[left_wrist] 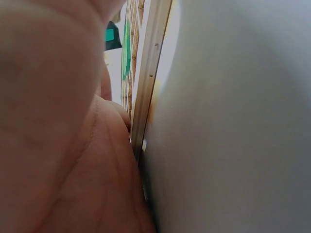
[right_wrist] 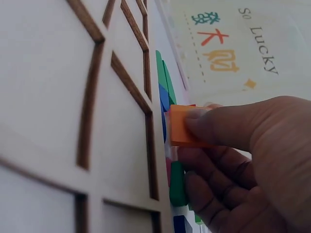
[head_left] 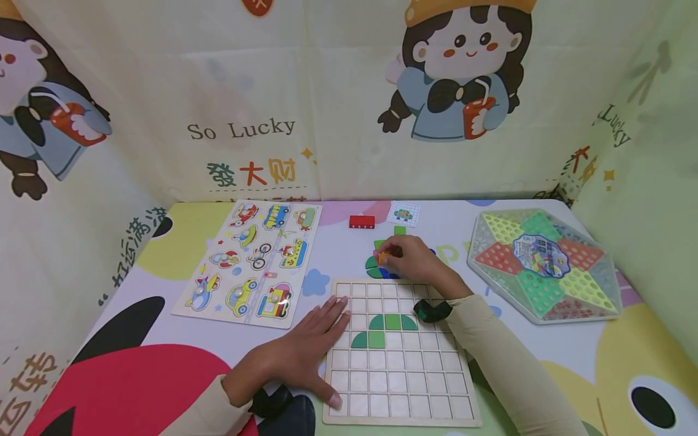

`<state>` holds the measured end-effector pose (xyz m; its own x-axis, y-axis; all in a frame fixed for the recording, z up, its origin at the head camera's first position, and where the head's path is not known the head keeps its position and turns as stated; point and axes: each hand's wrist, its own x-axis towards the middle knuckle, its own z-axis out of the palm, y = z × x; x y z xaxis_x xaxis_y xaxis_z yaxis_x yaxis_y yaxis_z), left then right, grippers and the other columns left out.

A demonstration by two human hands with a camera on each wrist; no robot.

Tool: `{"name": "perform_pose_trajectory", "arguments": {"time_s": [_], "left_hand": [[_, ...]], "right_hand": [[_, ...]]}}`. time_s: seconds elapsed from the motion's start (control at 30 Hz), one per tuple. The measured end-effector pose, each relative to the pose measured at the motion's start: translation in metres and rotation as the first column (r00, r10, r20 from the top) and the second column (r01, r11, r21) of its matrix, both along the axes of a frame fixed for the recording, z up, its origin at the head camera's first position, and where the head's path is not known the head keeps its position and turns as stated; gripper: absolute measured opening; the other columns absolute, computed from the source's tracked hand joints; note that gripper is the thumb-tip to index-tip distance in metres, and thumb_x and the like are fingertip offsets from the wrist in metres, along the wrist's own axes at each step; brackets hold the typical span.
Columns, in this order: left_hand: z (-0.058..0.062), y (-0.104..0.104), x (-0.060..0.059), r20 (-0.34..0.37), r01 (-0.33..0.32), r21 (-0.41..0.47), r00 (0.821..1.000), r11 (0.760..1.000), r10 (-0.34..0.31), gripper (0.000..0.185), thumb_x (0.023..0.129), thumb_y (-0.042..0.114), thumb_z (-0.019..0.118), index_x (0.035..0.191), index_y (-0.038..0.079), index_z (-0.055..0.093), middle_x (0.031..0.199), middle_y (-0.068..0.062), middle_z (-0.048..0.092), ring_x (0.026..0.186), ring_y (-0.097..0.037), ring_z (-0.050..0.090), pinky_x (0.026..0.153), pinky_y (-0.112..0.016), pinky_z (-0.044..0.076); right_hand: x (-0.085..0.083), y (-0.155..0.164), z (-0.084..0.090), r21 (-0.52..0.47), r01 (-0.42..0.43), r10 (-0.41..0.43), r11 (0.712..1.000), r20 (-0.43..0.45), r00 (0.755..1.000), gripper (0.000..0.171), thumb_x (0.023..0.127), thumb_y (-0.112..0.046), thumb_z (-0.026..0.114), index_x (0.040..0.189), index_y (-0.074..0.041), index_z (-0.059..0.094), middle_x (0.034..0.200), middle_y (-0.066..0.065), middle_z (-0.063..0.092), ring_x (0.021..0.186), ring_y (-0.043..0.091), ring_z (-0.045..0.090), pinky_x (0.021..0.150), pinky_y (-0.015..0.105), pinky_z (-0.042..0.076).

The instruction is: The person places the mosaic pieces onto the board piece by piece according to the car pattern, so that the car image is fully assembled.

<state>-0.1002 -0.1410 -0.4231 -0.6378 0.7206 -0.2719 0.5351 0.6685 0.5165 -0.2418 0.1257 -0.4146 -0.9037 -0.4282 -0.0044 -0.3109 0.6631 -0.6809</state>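
My right hand (head_left: 411, 260) pinches an orange square tile (right_wrist: 179, 132) between thumb and fingers, just past the far edge of the wooden grid board (head_left: 394, 363). Around its fingertips lie loose pieces, among them a green rounded piece (head_left: 373, 268) and a blue piece (head_left: 388, 274); the hand hides some of them. Spread out at the board's left side, my left hand (head_left: 297, 354) has its fingertips and thumb on the edge. Set in the grid are a light green square (head_left: 392, 321), another green square (head_left: 377, 340) and darker green quarter-round tiles (head_left: 409, 323).
A small picture card (head_left: 403, 214) and a red block (head_left: 362, 222) lie at the back. To the left is a vehicle puzzle board (head_left: 252, 275); on the right, a hexagonal game box (head_left: 534, 303). A printed curtain (head_left: 349, 121) hangs behind the table.
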Motion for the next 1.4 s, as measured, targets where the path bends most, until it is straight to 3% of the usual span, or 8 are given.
{"name": "perform_pose_trajectory", "arguments": {"time_s": [0.27,0.87,1.17,1.4], "left_hand": [[0.002,0.000,0.002,0.003,-0.005,0.002,1.000,1.000,0.005,0.125,0.066,0.074,0.069,0.157,0.013,0.010,0.163,0.000,-0.009,0.146,-0.019,-0.017,0.116,-0.050,-0.001],[0.006,-0.001,0.001,0.063,0.040,0.005,0.997,0.999,-0.040,0.127,0.066,0.066,0.076,0.157,0.012,0.008,0.162,-0.002,-0.015,0.144,-0.020,-0.022,0.115,-0.052,-0.006],[0.007,0.000,0.003,0.037,0.025,-0.011,0.999,1.000,-0.024,0.122,0.068,0.070,0.071,0.158,0.013,0.010,0.163,-0.001,-0.011,0.145,-0.020,-0.019,0.115,-0.051,-0.004],[0.007,-0.001,0.001,0.057,0.037,-0.004,0.998,0.999,-0.037,0.125,0.067,0.069,0.074,0.158,0.013,0.008,0.162,0.000,-0.015,0.144,-0.019,-0.022,0.115,-0.051,-0.006]], "right_hand": [[0.001,0.004,0.001,-0.064,0.038,-0.039,0.997,-0.013,0.999,0.014,0.091,-0.009,0.069,0.105,-0.008,0.072,0.094,0.002,0.064,0.082,0.021,0.057,0.074,0.032,0.052],[0.009,0.017,0.008,-0.121,-0.002,-0.008,0.993,-0.083,0.997,0.020,0.089,-0.004,0.070,0.109,-0.001,0.071,0.096,0.005,0.066,0.085,0.021,0.060,0.080,0.035,0.053],[0.015,0.023,0.011,-0.125,-0.003,-0.010,0.992,-0.102,0.995,0.020,0.089,-0.006,0.071,0.109,-0.002,0.072,0.093,0.003,0.066,0.083,0.020,0.061,0.078,0.034,0.053],[0.025,0.025,0.016,-0.146,-0.042,0.035,0.988,-0.052,0.998,0.016,0.089,-0.002,0.069,0.104,-0.004,0.072,0.094,0.002,0.066,0.083,0.019,0.060,0.078,0.031,0.054]]}}
